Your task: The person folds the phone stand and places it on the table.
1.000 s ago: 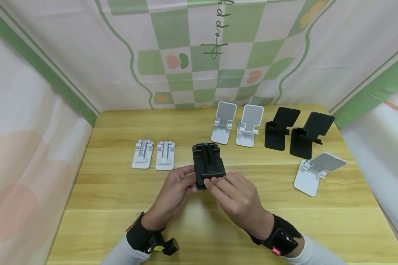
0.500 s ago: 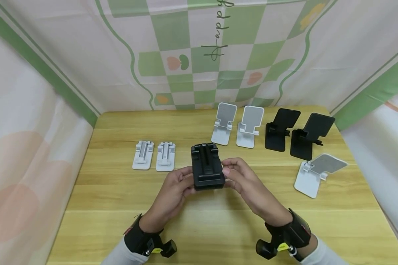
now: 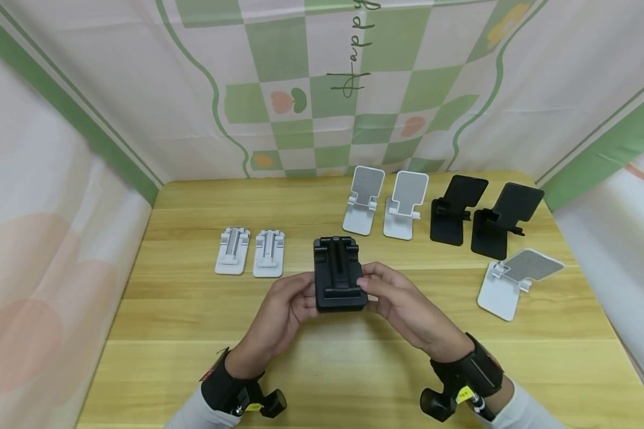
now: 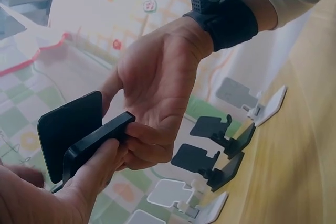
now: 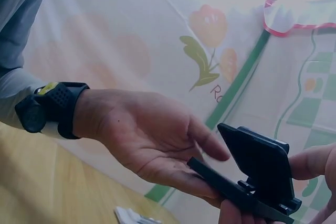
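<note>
Both hands hold a black phone stand [image 3: 336, 277] above the middle of the table. My left hand [image 3: 281, 313] grips its left side, and my right hand [image 3: 399, 307] grips its right side with the thumb on the edge. In the left wrist view, the stand's plate [image 4: 71, 135] is tilted up from its base [image 4: 100, 140], so it is partly unfolded. The right wrist view shows the same gap between plate [image 5: 262, 166] and base [image 5: 226, 187]. Several fingertips are hidden behind the stand.
Left of the hands lie two folded white phone stands [image 3: 233, 251] [image 3: 269, 254]. Back right stand two unfolded white stands [image 3: 363, 199] [image 3: 406, 204] and two unfolded black ones [image 3: 457, 208] [image 3: 506, 219]. Another unfolded white stand [image 3: 501, 292] is at the right. A printed curtain [image 3: 193, 137] encloses the table [image 3: 155, 333].
My right hand has shifted from the stand's front edge to its right side, turning palm inward. The left hand keeps its grip. The black stand has moved slightly and straightened.
</note>
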`<state>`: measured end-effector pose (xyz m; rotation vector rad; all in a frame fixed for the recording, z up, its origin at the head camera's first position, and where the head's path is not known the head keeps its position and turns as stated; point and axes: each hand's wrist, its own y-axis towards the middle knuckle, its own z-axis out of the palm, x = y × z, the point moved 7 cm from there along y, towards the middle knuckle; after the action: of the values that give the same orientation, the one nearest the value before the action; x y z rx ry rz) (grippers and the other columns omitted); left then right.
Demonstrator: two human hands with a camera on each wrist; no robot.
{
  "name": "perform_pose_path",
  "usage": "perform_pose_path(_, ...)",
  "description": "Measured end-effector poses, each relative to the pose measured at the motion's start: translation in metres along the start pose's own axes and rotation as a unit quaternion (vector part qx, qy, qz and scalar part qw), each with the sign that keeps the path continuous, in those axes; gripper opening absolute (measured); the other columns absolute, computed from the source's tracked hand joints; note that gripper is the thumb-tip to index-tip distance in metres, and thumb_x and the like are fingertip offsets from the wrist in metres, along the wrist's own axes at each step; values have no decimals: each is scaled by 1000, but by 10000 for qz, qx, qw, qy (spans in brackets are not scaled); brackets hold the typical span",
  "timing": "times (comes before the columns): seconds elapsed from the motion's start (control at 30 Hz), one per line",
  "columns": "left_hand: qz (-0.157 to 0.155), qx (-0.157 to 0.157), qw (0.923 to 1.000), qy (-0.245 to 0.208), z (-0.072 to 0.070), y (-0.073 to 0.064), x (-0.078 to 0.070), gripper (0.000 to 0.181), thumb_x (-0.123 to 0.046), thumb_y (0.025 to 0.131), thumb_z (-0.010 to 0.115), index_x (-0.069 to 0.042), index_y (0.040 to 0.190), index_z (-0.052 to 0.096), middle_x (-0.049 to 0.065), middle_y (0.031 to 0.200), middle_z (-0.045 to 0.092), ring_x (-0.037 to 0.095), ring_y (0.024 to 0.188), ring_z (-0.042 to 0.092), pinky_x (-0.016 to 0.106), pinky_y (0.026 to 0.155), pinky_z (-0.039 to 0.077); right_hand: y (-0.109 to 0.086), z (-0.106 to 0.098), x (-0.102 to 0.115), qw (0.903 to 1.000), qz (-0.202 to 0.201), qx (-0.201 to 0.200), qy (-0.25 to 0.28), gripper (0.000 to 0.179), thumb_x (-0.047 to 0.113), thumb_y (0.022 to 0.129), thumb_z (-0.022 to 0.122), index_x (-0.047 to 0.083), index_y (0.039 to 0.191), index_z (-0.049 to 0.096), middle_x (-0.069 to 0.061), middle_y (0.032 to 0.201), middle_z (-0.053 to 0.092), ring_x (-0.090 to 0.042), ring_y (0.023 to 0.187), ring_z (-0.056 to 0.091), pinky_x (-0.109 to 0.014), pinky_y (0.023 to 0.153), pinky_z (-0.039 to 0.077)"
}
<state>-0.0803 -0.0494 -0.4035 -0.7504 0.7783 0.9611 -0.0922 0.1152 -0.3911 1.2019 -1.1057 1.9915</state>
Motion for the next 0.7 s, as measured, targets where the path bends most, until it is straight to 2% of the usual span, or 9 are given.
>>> perform_pose_path(0.13, -41, 51, 10000, -40, 1, -1, -1, 54, -29, 104, 41, 18, 131, 46, 12, 107, 73, 21, 97, 70, 29, 80, 59, 0, -1, -1, 10000, 8, 5, -46, 49, 26, 101, 49, -6, 134, 36, -10, 118, 60, -17, 102, 58, -37, 94, 47)
perform_pose_path(0.33, -212, -14, 9995, 229, 2, -3, -2, 50, -21, 99, 52, 13, 134, 45, 15, 114, 69, 16, 93, 70, 25, 79, 58, -1, -2, 0, 9999, 15, 7, -131, 48, 26, 101, 48, -6, 135, 36, -10, 117, 61, -17, 101, 59, -38, 94, 47)
perform_pose_path(0.7, -188, -3, 9996, 215, 1, -2, 0, 49, -18, 98, 52, 14, 134, 45, 15, 113, 69, 17, 92, 70, 23, 76, 58, 0, -3, -2, 9999, 45, -5, -119, 50, 25, 100, 51, -5, 136, 35, -15, 122, 58, -18, 103, 59, -36, 93, 49)
